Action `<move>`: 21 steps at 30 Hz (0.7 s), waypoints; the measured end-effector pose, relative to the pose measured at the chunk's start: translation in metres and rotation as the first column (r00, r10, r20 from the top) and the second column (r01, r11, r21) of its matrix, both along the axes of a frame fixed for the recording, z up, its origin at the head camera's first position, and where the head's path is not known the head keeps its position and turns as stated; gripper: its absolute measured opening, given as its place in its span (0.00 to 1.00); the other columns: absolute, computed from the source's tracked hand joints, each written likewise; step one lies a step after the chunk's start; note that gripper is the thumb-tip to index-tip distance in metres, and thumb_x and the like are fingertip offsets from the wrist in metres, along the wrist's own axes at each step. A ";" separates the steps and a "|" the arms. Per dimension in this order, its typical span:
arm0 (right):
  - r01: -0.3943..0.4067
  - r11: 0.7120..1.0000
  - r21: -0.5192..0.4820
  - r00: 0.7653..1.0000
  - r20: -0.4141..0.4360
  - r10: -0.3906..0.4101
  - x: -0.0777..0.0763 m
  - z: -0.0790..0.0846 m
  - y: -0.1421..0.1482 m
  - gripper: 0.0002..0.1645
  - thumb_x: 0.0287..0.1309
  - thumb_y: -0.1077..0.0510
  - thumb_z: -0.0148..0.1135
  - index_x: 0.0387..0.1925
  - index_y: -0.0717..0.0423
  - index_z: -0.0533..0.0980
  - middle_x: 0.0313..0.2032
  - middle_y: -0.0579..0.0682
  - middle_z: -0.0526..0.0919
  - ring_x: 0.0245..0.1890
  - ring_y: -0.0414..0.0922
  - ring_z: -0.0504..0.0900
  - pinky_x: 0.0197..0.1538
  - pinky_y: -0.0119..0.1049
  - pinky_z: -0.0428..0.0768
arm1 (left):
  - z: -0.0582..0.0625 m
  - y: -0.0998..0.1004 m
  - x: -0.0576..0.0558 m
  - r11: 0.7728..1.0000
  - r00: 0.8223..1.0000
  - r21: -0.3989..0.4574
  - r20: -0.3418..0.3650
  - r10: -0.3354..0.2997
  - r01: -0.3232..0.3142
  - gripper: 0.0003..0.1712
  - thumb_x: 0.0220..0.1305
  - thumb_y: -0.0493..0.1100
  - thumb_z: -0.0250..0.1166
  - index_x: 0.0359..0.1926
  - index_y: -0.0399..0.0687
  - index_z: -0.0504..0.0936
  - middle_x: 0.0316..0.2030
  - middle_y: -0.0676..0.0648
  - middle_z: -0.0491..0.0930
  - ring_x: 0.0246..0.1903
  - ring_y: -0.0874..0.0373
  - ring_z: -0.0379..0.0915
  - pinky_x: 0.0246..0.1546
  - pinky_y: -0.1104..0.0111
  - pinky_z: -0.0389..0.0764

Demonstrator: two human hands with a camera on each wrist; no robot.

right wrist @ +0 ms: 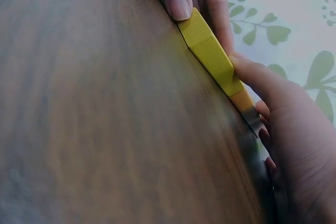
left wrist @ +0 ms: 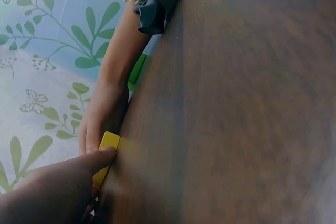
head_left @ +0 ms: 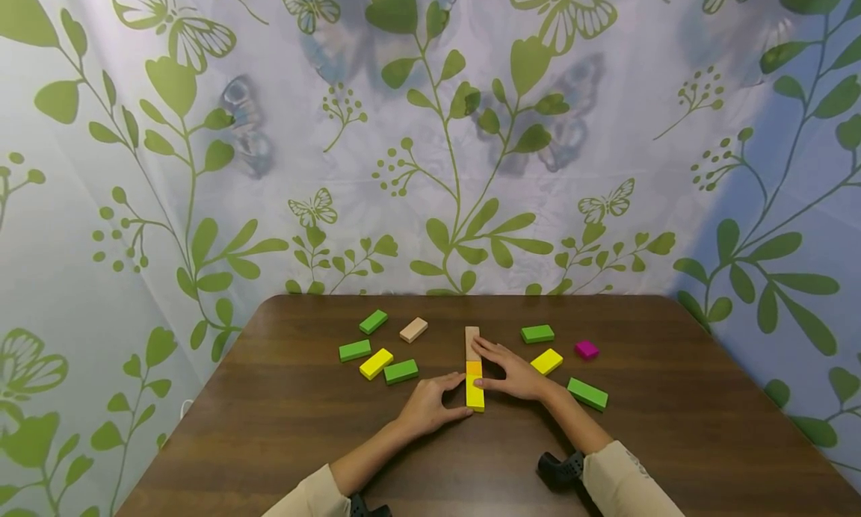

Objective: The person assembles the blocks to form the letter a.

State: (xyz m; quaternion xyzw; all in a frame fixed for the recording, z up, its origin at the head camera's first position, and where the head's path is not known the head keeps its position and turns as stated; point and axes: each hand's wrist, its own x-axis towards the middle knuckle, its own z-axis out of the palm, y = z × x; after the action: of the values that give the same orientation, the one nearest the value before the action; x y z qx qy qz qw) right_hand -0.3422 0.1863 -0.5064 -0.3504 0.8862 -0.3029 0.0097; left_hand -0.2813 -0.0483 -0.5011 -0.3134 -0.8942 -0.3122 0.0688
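A straight row on the table runs away from me: a yellow block (head_left: 474, 399) nearest, an orange block (head_left: 474, 367) behind it, and a plain wooden block (head_left: 471, 338) at the far end. Along the row's left side, my left hand (head_left: 425, 406) has its thumb at the yellow block's near end and its extended fingers beside the row. From the right, my right hand (head_left: 516, 373) touches the yellow block with its thumb, its fingertips reaching the wooden block. The right wrist view shows both thumbs against the yellow block (right wrist: 211, 53).
Left of the row lie several blocks, among them a green block (head_left: 400, 372), a yellow block (head_left: 376, 364) and a wooden block (head_left: 413, 330). To the right are a magenta block (head_left: 587, 350), another yellow block (head_left: 547, 361) and a green block (head_left: 587, 394). A leaf-patterned curtain (head_left: 350, 143) hangs behind the table.
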 end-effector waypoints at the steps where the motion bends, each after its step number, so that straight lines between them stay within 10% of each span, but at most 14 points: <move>1: 0.002 1.000 0.001 1.000 0.004 -0.002 0.000 0.000 0.000 0.48 0.56 0.35 0.56 0.71 0.49 0.51 0.71 0.48 0.47 0.68 0.57 0.47 0.65 0.56 0.49 | 0.001 0.000 0.000 1.000 1.000 -0.001 0.002 0.001 -0.001 0.36 0.54 0.57 0.67 0.59 0.42 0.74 0.55 0.41 0.73 0.54 0.52 0.70 0.52 0.60 0.72; 13: 0.006 1.000 0.009 1.000 0.005 -0.006 0.001 0.001 -0.001 0.48 0.56 0.35 0.56 0.71 0.50 0.51 0.71 0.49 0.47 0.68 0.56 0.47 0.65 0.57 0.47 | 0.007 -0.011 -0.002 0.999 1.000 0.054 -0.013 0.007 -0.006 0.38 0.53 0.59 0.66 0.60 0.40 0.73 0.55 0.43 0.73 0.54 0.52 0.70 0.52 0.59 0.72; 21: 0.019 1.000 0.020 1.000 -0.019 -0.018 0.003 0.002 -0.002 0.48 0.56 0.35 0.55 0.71 0.49 0.51 0.71 0.48 0.48 0.68 0.56 0.49 0.65 0.55 0.48 | 0.007 -0.061 -0.015 0.983 0.974 0.121 -0.164 0.155 -0.136 0.33 0.52 0.51 0.70 0.57 0.42 0.75 0.52 0.46 0.76 0.51 0.53 0.73 0.49 0.60 0.74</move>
State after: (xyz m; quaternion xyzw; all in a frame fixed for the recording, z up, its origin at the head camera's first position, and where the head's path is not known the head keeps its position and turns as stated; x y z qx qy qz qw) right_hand -0.3395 0.1842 -0.5048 -0.3449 0.8925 -0.2908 0.0020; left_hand -0.2959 -0.1095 -0.4945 -0.2685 -0.8871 -0.3263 0.1859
